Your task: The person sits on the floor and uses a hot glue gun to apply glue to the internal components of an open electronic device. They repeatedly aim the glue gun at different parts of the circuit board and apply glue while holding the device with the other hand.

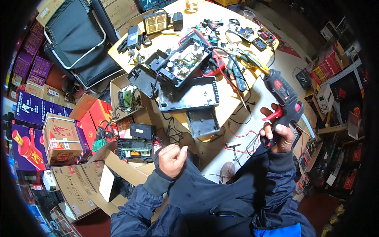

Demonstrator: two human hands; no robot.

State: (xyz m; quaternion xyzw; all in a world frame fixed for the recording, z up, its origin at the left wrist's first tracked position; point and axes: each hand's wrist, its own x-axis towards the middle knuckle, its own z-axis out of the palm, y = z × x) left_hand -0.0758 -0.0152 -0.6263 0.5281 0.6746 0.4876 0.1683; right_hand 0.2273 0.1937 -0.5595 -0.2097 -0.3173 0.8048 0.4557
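My right hand [283, 134] is wrapped round the handle of a black hot glue gun [282, 90] with a red trigger. The gun's nozzle end points up toward the table, and a pale glue stick [308, 126] juts from its back. Curled into a fist, my left hand [172, 160] rests by my left knee, with nothing visible in it. On the table's near side lies an opened black device housing [179, 81] with circuit boards [188, 57] inside. A black casing half [189, 96] and a smaller black cover [203, 121] lie nearer to me.
The wooden table [162, 41] also bears a square lamp [155, 23], cutters [238, 75], a red-and-black meter [215, 65], electronic parts and a glass [192, 5]. Cartons [63, 138] and a folding chair [77, 39] stand at left. Cables [241, 142] trail over the floor near my shoe [227, 172].
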